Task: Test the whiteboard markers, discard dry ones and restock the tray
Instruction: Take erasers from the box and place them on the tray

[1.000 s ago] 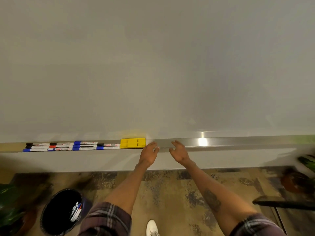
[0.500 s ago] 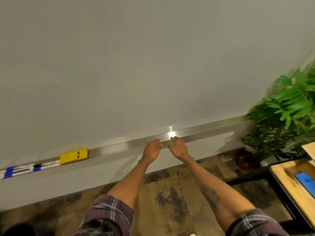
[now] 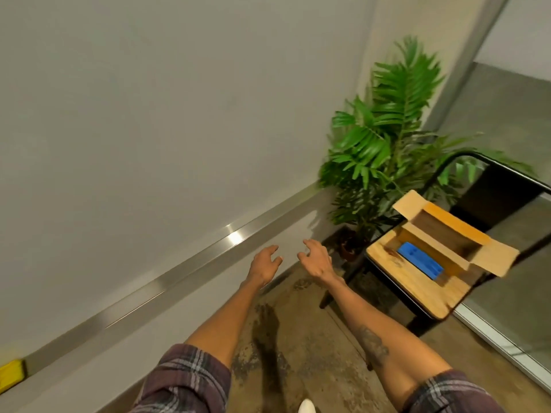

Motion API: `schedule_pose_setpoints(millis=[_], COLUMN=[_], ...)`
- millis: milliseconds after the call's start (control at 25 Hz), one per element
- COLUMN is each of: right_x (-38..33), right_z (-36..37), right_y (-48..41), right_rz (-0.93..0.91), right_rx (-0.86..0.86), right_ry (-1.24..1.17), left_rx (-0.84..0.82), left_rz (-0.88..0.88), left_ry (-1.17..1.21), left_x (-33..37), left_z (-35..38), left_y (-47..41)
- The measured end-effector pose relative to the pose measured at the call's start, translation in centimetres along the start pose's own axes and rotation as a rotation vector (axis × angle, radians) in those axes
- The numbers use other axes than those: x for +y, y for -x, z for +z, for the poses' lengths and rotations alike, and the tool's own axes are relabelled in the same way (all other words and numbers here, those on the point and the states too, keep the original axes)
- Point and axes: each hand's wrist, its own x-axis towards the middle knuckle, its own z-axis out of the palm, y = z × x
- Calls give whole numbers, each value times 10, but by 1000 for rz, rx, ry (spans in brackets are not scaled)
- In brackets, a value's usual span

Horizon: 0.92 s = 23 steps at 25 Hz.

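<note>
We hold both hands out in front, empty. Our left hand (image 3: 266, 265) has its fingers loosely spread, gripping nothing; our right hand (image 3: 316, 261) sits just beside it at 3 o'clock, fingers curled but open, also gripping nothing. The two do not touch.

The metal tray (image 3: 167, 281) runs along the foot of the whiteboard (image 3: 149, 114) from 8 o'clock up toward 1 o'clock, passing just above our left hand. A yellow eraser (image 3: 10, 374) lies on it at the far 8 o'clock end. We see no markers on the stretch in view.

At 3 o'clock of our right hand a chair (image 3: 417, 290) carries an open cardboard box (image 3: 492, 260) and a blue block (image 3: 420, 260) beside it. A plant (image 3: 384, 138) stands at 1 o'clock.
</note>
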Motion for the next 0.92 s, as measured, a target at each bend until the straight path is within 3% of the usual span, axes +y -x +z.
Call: schedule_pose_setpoints(millis=[520,640,800,920], right_x=[203,238,276,301], right_z=[-126,-142,-156,-158], right_y=[11,14,9,0], right_rz=[473,604,751,752], right_rx=[353,420,518,548], right_ry=[-365,-560,-997,-1095], left_rx=[-346,-413,-476,-464], left_rz=[182,129,97,124], left_ry=[-92,-27,-1,-31], left_x=[149,169,185,195], left_z=[170,199,231,258], left_y=[-60,-75,-103,-128])
